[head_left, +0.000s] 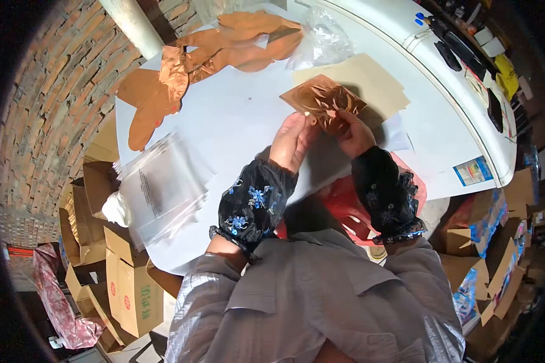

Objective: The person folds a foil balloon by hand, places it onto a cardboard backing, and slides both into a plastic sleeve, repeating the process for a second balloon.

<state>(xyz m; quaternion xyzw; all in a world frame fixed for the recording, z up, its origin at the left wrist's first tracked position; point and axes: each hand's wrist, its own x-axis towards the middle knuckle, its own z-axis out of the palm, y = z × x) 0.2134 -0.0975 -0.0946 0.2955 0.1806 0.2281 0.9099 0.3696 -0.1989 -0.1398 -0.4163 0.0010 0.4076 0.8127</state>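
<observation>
A shiny copper-coloured sheet (pixel 326 97), creased and roughly square, is held up between my two hands above the white table (pixel 236 121). My left hand (pixel 292 142) pinches its lower left edge, with the fingers closed. My right hand (pixel 354 134) grips the lower right side, thumb and fingers pressed together on it. Under and behind the sheet lies a stack of cream-coloured sheets (pixel 381 91). More copper-coloured pieces (pixel 242 45) spread along the table's far left edge. Clear plastic bags (pixel 163 187) lie fanned out at the left.
A crumpled clear plastic bag (pixel 324 39) sits at the far edge, beside a white appliance (pixel 430 91). Cardboard boxes (pixel 130 290) stand on the lower left and right. Red plastic (pixel 345 206) lies near my body. A brick wall (pixel 48 121) rises at left.
</observation>
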